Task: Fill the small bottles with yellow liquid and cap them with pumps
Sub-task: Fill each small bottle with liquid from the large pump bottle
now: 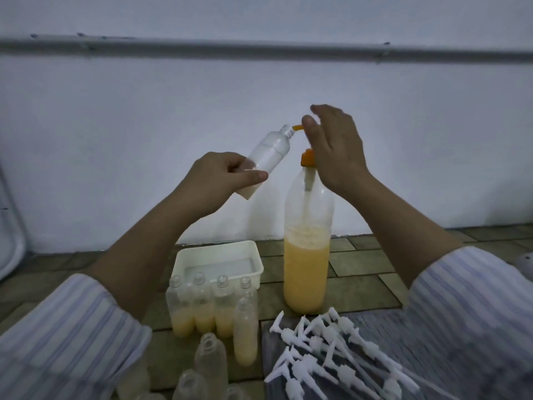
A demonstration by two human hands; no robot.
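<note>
My left hand grips a small clear bottle, tilted with its open mouth up against the orange pump spout; a little yellow liquid lies at its base. My right hand rests flat, fingers straight, on top of the orange pump head of the large bottle, which is about half full of yellow liquid. Several small bottles with yellow liquid in them stand uncapped on the floor below. White pumps lie in a heap at the lower right.
A white plastic tray sits behind the filled bottles. More small bottles stand at the bottom edge. The pumps lie on a grey cloth. A pale wall rises close behind the tiled floor.
</note>
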